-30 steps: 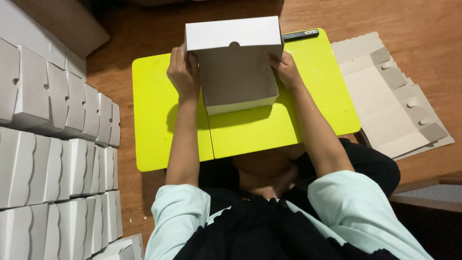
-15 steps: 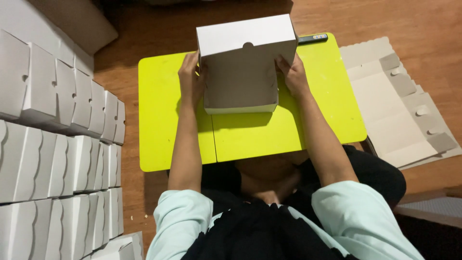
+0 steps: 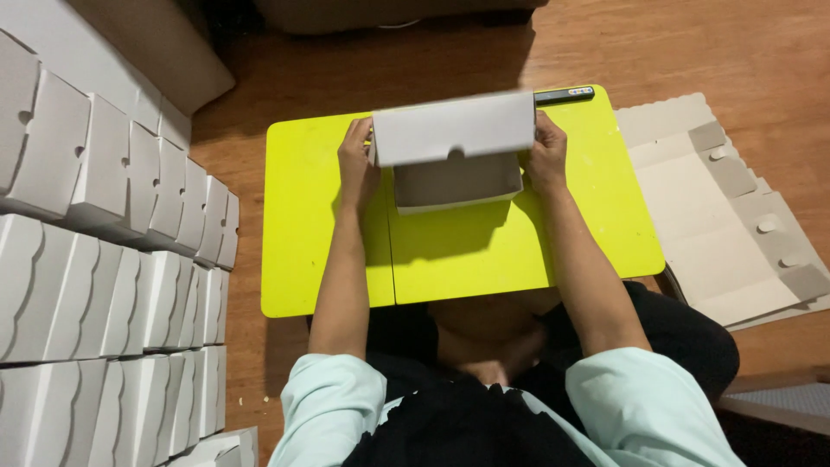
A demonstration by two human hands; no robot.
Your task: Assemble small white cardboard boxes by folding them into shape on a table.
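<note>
Cardboard, plain white and a little blurred, makes up the box [image 3: 454, 151] held over the far half of the yellow-green tabletop [image 3: 450, 251]. It is a shallow rectangular carton with its hinged lid [image 3: 454, 128] tipped toward the person, so the lid's front flap faces up at the camera; a small notch is cut in the middle of that flap's lower edge. Below the lid the open tray shows a greyish shaded inside and a pale front wall. The box throws a shadow on the tabletop just in front of it, and whether its base touches the surface I cannot tell.

The left hand [image 3: 357, 163] holds the left end of the box, its grip closed on the lid's corner with the fingers curled up along the edge. The right hand [image 3: 548, 151] does the same at the right end, fingers pinching the lid's other corner. Both forearms stretch out from pale mint sleeves.

A dark pen [image 3: 564, 94] lies at the far edge of the tabletop, just behind the box. Rows of finished white boxes [image 3: 104, 251] stand packed together on the left. Flat unfolded cardboard sheets [image 3: 726, 207] lie on the wooden floor [image 3: 692, 43] to the right.
</note>
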